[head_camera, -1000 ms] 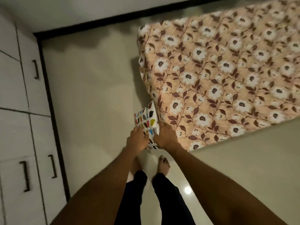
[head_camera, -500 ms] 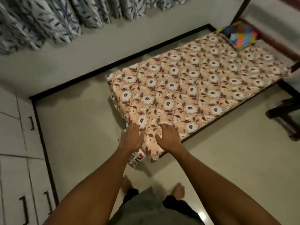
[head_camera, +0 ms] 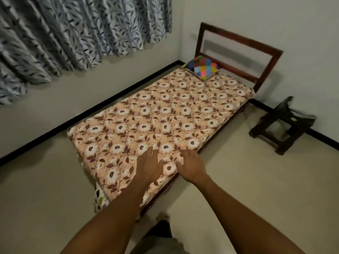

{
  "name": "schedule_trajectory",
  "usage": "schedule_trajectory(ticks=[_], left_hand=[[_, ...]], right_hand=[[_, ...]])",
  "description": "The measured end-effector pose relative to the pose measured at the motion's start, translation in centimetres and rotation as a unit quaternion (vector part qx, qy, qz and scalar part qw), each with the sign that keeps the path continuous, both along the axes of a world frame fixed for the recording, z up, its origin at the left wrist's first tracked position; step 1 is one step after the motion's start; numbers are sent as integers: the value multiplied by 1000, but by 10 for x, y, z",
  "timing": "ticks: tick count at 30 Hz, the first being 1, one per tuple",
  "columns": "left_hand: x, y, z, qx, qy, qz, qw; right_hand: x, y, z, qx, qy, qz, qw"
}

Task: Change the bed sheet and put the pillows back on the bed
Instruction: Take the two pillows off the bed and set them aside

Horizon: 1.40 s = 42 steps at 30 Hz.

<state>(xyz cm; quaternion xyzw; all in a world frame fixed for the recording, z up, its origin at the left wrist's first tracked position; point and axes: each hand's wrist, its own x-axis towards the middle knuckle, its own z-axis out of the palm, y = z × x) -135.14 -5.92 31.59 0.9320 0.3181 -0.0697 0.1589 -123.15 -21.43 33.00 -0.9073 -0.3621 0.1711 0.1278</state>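
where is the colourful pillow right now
In the head view, the colourful pillow lies at the far end of the floral sheet, in the left corner just below the wooden headboard.

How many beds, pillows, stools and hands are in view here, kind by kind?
bed: 1
patchwork pillow: 1
dark stool: 1
hands: 2, left hand and right hand, both flat on the bed
Total: 5

White walls (head_camera: pixel 275 19) meet a pale cream floor (head_camera: pixel 256 180) along a black skirting (head_camera: pixel 110 105). A grey curtain (head_camera: pixel 73 33) with dark leaves hangs at the left. A dark stool (head_camera: pixel 282 125) stands near the right wall.
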Motion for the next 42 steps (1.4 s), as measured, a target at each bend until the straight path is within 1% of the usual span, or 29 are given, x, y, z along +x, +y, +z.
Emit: schedule_trajectory(ticks=[1,3,6,10,12,16,19,23,28,32,34,38,42], left_hand=[[9,-2,-1,-5,-1,-5,1000],[65,-13,-1,-5,-9,-31,999],[143,-20,-2,-22,-18,-48,998],[232,-21,-5,-10,-27,-62,998],[294,-21,-6,-11,-24,-74,997],[381,-17,-1,-17,-26,-97,995],[460,-15,10,-16,-22,-123,992],[542,-23,13,-8,-22,-149,989],[631,-27,-4,-17,-2,-133,991],[710,-32,-15,-19,6,-91,996],[742,-39,-15,-27,10,-71,997],[809,-54,-8,-35,-17,-29,999],[873,-57,-8,-49,-4,3,999]], right_hand=[[9,-5,0,0,-2,-3,1000],[61,-22,1,4,-6,-34,999],[138,-32,-3,6,-29,-54,998],[226,-33,0,10,-43,-68,997],[283,-35,-2,-2,-42,-84,996],[356,-43,2,-13,-47,-98,994],[425,-48,9,-19,-45,-132,990],[502,-57,11,-16,-47,-139,989],[604,-63,2,-14,-46,-126,991],[700,-67,-5,-11,-34,-93,995],[741,-73,-4,-17,-23,-81,996],[822,-82,-5,-28,-16,-37,999],[899,-78,-6,-38,6,-15,999]])
